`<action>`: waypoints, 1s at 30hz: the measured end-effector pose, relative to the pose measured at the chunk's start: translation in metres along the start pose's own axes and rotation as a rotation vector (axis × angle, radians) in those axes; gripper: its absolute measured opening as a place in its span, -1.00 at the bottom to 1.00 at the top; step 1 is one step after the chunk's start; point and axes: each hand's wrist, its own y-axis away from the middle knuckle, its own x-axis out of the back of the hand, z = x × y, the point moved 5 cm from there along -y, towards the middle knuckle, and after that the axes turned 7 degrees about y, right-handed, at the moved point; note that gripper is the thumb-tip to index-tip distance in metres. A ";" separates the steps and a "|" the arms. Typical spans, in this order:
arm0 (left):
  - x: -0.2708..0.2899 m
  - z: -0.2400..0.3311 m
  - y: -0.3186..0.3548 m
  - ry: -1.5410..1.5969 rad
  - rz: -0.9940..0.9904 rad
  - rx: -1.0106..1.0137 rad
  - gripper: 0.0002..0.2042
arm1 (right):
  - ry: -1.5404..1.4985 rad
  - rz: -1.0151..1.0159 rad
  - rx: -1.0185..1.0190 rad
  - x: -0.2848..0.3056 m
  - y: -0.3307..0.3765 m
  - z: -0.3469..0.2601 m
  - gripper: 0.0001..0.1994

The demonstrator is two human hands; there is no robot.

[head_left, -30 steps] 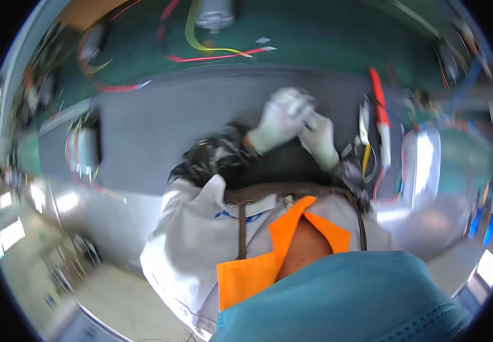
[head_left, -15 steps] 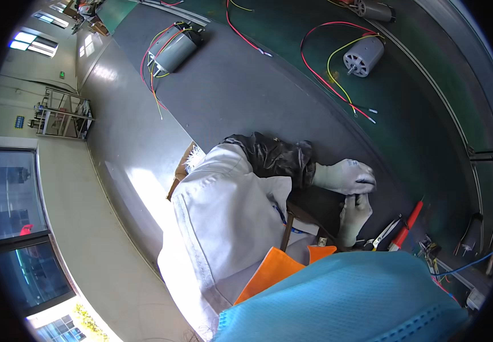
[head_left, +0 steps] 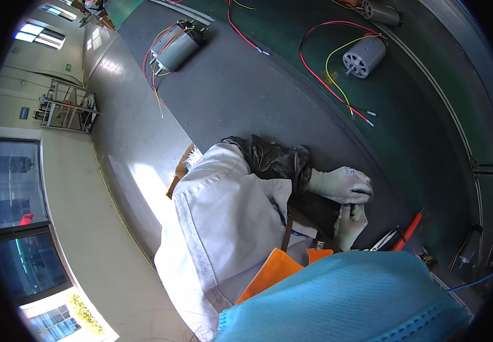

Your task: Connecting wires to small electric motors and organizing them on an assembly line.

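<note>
My left hand (head_left: 346,185), in a white glove with a black oversleeve behind it, is closed at the near side of the dark work surface (head_left: 246,97). Just below it, my right hand (head_left: 350,223), also white-gloved, is closed with its fingertips up against the left hand's. Whatever the fingers pinch is hidden between them. Close to the right hand lie scissors (head_left: 383,240) and a long red tool (head_left: 409,231), both partly cut off by the blue face mask (head_left: 337,296).
A grey motor (head_left: 177,51) with red and yellow wires lies at the far left of the bench. Another motor (head_left: 364,57) with long leads rests on the green belt, and a third (head_left: 382,12) sits beyond it. At right stands one more motor (head_left: 470,246) near a blue cable (head_left: 474,283).
Both hands sit slightly lower and further left in the picture, still together. The view has shifted a little; the motors stay where they were.
</note>
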 end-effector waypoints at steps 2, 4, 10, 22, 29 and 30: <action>0.001 0.002 -0.001 -0.002 0.000 -0.012 -0.80 | 0.002 0.002 -0.009 0.001 0.001 0.006 -0.84; 0.000 0.001 -0.001 0.061 -0.010 0.038 -0.82 | 0.084 0.001 0.025 0.000 0.004 0.004 -0.91; -0.001 -0.004 0.000 0.222 0.017 0.174 -0.82 | 0.439 0.130 0.297 -0.012 0.015 -0.015 -0.77; -0.003 -0.004 -0.006 0.211 -0.022 0.102 -0.86 | 0.262 0.010 0.396 -0.022 0.023 0.011 -0.76; -0.005 -0.003 -0.009 0.201 -0.012 0.060 -0.87 | 0.175 0.004 0.216 -0.024 0.022 0.018 -0.80; -0.004 -0.003 -0.009 0.180 -0.019 0.051 -0.87 | 0.122 -0.017 0.138 -0.024 0.022 0.021 -0.80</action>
